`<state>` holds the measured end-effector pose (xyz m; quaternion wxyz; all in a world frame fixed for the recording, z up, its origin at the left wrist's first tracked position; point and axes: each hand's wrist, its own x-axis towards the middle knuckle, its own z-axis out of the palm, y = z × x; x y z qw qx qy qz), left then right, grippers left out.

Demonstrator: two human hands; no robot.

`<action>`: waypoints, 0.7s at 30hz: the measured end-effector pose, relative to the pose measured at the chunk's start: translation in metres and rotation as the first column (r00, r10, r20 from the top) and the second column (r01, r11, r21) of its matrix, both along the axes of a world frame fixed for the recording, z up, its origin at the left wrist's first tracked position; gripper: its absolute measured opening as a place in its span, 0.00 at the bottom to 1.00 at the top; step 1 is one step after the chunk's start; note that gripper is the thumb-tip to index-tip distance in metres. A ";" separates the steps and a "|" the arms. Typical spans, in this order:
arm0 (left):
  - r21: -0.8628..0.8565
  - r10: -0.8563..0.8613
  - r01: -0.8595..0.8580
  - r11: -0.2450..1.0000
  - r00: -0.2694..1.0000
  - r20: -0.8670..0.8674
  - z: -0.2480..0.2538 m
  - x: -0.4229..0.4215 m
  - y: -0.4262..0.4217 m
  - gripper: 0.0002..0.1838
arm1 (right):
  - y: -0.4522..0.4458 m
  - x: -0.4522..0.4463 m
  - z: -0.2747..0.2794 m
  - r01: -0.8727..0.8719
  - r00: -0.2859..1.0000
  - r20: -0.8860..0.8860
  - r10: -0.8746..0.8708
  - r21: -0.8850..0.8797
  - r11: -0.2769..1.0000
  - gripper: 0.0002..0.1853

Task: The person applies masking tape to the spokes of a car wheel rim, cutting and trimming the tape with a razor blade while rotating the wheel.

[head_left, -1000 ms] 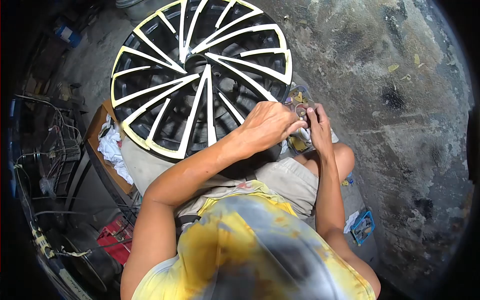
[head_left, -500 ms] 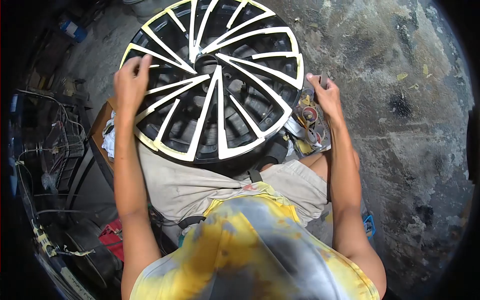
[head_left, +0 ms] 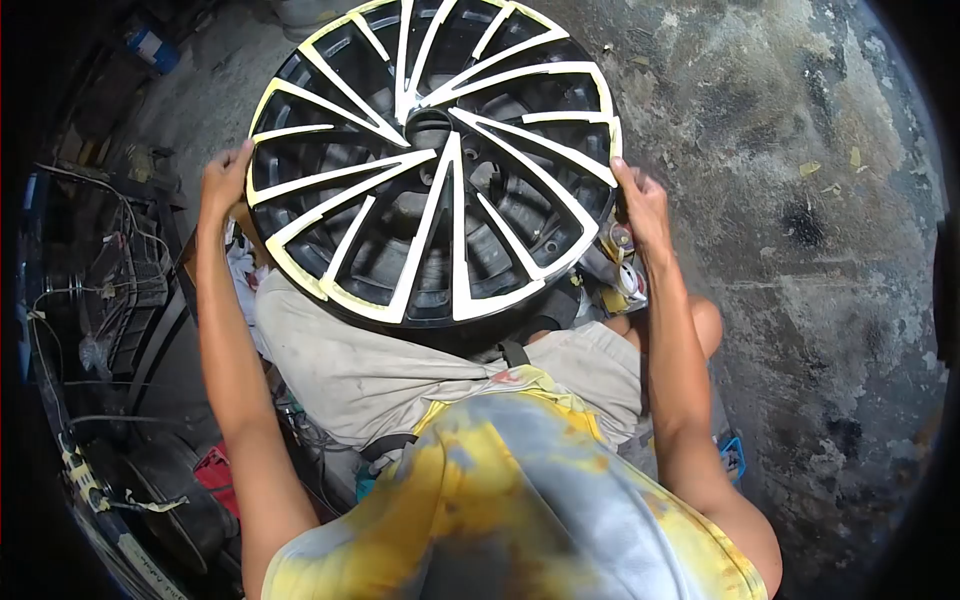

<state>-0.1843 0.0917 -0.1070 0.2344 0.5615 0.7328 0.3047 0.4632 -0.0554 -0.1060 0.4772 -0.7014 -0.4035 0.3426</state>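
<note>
A large black wheel rim [head_left: 430, 165] rests in front of me, over my lap, its spokes and outer edge faced with white and pale yellow strips. My left hand [head_left: 226, 180] grips the rim's left edge, thumb against the side. On the right edge, my right hand [head_left: 642, 198] has its thumb on the rim and its fingers curled; a small dark item seems to be in those fingers, but it is too small to make out. Just below that hand lie tape rolls [head_left: 628, 278], partly hidden by the forearm.
A cardboard box [head_left: 190, 258] with white crumpled cloth [head_left: 243, 268] stands at the left. Farther down are a red crate [head_left: 214, 478] and a blue basket [head_left: 733, 458]. Cables and a metal frame line the left side. A blue container [head_left: 152, 47] is at the upper left.
Both hands were together near the rim's lower right, then parted. They have since come to opposite edges of the rim, which has shifted right and slightly down in view.
</note>
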 end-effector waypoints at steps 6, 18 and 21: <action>0.099 -0.185 0.183 0.978 0.983 0.010 0.009 0.028 0.117 0.33 | -0.071 -0.032 0.019 -0.059 0.975 -0.219 0.025 -0.148 0.987 0.24; -0.066 -0.155 0.152 0.986 0.987 -0.042 0.015 0.041 0.075 0.27 | -0.102 -0.029 -0.006 -0.043 0.985 -0.172 0.032 -0.058 0.997 0.18; -0.074 -0.151 0.143 0.987 0.980 -0.127 0.014 0.035 0.014 0.28 | -0.097 0.005 -0.021 -0.045 0.993 -0.112 0.039 -0.060 0.997 0.18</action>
